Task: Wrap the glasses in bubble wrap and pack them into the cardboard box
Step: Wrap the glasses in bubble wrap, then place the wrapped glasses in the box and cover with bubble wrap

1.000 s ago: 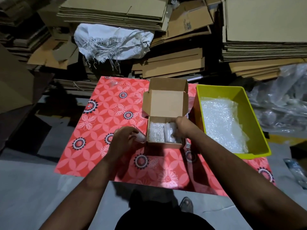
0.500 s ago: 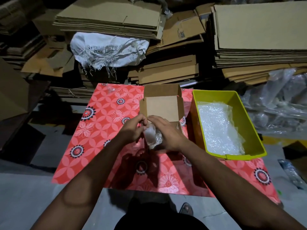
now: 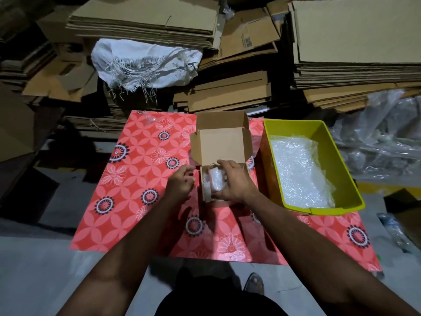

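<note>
In the head view, the right hand has its grip curled round a bubble-wrapped glass held in the mouth of the open cardboard box, beside another wrapped bundle already in it. The left hand hovers just left of the box, fingers loosely curled and holding nothing. The box stands on a red floral sheet, with a yellow-green bin of bubble wrap to its right.

A red flowered mat is spread on the floor. Behind it, flat brown cardboard sheets are stacked, with a white frayed sack.
</note>
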Demonstrator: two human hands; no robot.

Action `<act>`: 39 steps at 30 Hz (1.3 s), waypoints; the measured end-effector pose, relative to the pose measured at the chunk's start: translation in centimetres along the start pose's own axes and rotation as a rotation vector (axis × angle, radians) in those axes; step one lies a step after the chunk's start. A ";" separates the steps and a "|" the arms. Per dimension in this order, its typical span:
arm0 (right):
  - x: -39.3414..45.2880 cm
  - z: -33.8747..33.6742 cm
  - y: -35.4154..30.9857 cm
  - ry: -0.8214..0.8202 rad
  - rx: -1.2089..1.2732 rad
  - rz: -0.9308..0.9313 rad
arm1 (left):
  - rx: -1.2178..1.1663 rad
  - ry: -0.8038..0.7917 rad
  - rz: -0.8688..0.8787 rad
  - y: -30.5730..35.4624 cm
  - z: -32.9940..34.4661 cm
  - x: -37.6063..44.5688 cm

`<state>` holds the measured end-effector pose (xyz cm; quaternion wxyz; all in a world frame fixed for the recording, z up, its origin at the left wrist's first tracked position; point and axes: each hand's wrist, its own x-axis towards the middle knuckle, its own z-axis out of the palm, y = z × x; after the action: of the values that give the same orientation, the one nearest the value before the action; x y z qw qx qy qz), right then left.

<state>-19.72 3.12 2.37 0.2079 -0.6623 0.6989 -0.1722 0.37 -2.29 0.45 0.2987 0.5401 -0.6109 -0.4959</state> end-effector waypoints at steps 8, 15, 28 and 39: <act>1.5 2.5 -0.2 -0.193 -0.019 0.059 | -0.165 -0.126 -0.126 -2.2 1.8 -0.5; -0.1 2.1 1.7 -0.004 0.056 0.088 | -0.025 -0.115 -0.067 -2.8 1.6 0.0; -4.2 0.6 5.3 -0.005 -0.417 -0.085 | 0.101 -0.089 0.001 -2.7 2.0 0.4; -4.1 -2.6 3.8 0.202 -0.172 -0.225 | 0.307 0.027 0.324 0.8 4.2 0.7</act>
<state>-24.11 7.35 2.87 0.0587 -0.7311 0.6497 -0.1997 -3.92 -1.87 -0.28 0.2970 0.4805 -0.7540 -0.3352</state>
